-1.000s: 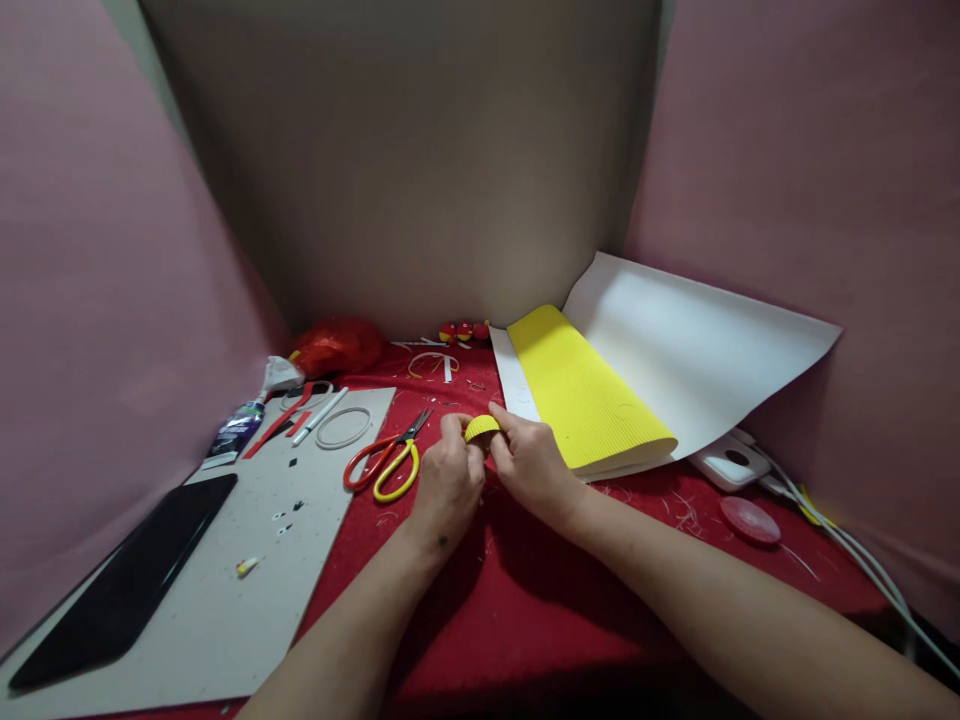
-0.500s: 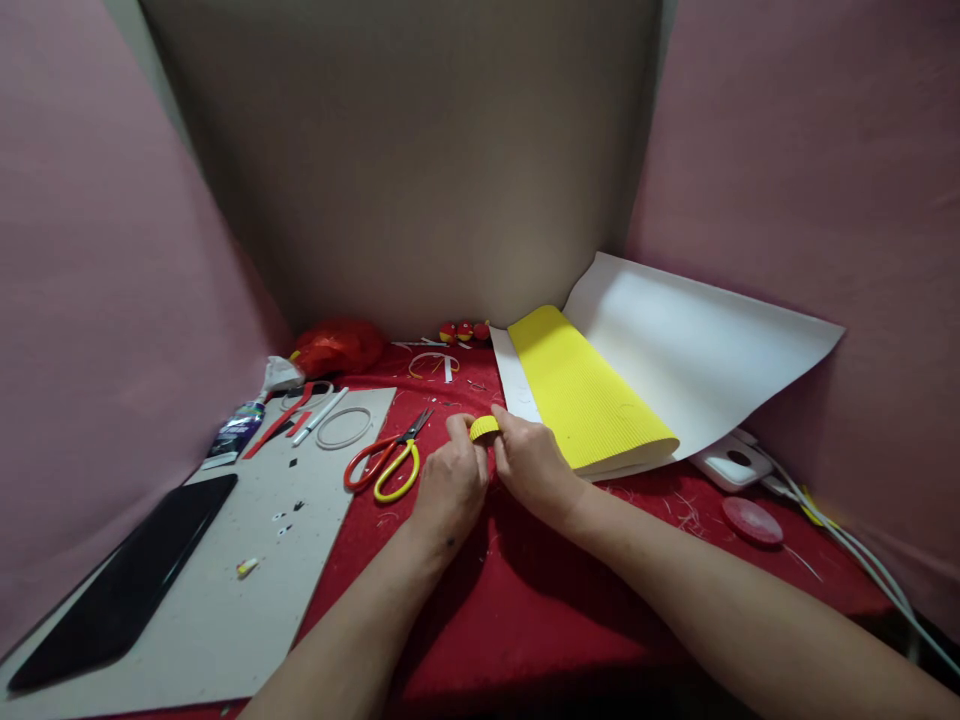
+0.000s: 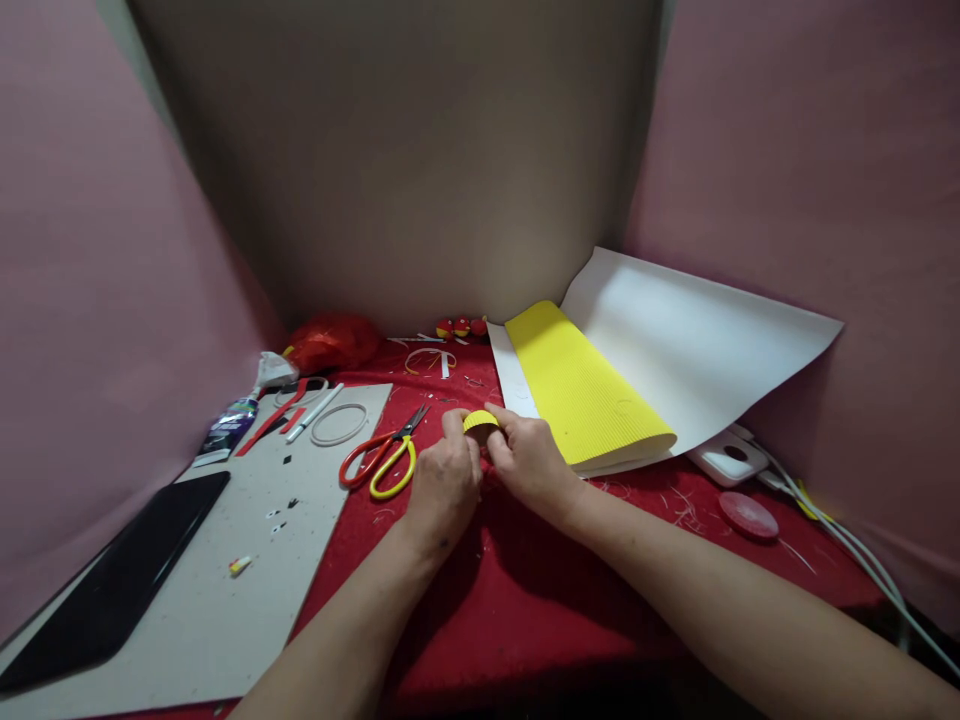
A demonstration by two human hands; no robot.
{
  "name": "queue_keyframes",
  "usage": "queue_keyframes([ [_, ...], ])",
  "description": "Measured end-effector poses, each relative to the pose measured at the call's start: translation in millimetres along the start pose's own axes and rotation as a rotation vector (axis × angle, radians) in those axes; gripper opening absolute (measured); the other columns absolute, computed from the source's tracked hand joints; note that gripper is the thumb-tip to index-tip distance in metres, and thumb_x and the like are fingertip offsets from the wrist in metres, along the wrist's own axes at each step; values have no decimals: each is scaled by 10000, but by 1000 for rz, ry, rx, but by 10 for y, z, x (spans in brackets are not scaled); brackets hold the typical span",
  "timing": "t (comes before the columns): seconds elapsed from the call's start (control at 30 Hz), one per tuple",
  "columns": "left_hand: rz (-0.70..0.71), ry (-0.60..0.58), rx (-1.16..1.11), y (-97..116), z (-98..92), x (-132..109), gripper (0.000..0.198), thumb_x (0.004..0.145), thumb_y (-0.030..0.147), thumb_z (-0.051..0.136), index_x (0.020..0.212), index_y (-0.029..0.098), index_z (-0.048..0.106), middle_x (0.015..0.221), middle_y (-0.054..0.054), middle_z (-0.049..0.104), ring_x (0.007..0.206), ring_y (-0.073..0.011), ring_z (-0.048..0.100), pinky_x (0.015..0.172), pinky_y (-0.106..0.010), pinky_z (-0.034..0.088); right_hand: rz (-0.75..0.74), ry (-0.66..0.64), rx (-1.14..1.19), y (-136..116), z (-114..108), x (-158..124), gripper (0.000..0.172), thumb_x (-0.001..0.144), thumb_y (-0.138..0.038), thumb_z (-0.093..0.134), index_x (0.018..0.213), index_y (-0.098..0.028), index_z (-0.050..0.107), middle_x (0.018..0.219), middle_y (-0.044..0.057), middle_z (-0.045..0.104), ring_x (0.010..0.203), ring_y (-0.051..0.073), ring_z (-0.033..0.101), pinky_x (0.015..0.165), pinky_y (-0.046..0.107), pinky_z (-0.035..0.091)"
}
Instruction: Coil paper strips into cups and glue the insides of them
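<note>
Both hands meet in a closed grip on a yellow strip (image 3: 480, 420), curled into a small loop just above the red-covered worktop (image 3: 525, 600). On one side the left hand (image 3: 442, 482) pinches it with thumb and fingertips; on the other the right hand (image 3: 531, 462) does the same, and the two hands touch. Just left of the grip lie scissors (image 3: 379, 462) with orange and yellow handles, at the edge of a grey board (image 3: 247, 560). Just right of the grip, behind the right hand, a ribbed yellow sheet (image 3: 585, 390) rests on white paper (image 3: 690, 340). To curl the loop well, it seems best to line the ends up square and press evenly with the fingertips, without crushing the ribs, so the loop comes out round.
</note>
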State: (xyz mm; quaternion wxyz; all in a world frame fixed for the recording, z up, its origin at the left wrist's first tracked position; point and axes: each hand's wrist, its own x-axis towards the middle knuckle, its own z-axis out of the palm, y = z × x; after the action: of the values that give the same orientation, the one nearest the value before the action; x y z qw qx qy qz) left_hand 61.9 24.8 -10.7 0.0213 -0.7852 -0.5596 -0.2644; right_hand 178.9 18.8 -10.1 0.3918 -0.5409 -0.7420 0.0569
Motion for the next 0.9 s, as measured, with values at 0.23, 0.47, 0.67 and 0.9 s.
queue_keyframes([
  [0.23,2,17,39,-4,5,-8,218,867,158,295,1020,122,446,622,-79,639,590,-242,649,489,-274,397,-11,-7,-12,18,8,6,246,797,-92,409,948,-127,599,751,72,662,636,171,578,613,244,382],
  [0.47,35,37,34,-30,26,-10,208,855,138,312,994,121,465,615,-79,634,567,-252,642,478,-284,395,-18,0,-20,36,26,3,215,785,-77,418,897,-133,594,736,62,646,630,166,562,610,241,371],
  [0.67,55,89,7,-31,29,-10,216,834,115,332,990,117,482,608,-71,633,552,-243,639,478,-283,414,-29,6,-18,39,30,2,192,801,-78,413,831,-140,592,712,59,642,607,159,563,596,239,389],
  [0.9,128,228,-97,-57,70,-26,177,834,133,377,981,142,475,704,-72,646,598,-220,653,517,-282,465,-126,132,57,65,79,-29,279,768,-65,415,981,-120,586,848,98,668,754,198,621,701,286,468],
])
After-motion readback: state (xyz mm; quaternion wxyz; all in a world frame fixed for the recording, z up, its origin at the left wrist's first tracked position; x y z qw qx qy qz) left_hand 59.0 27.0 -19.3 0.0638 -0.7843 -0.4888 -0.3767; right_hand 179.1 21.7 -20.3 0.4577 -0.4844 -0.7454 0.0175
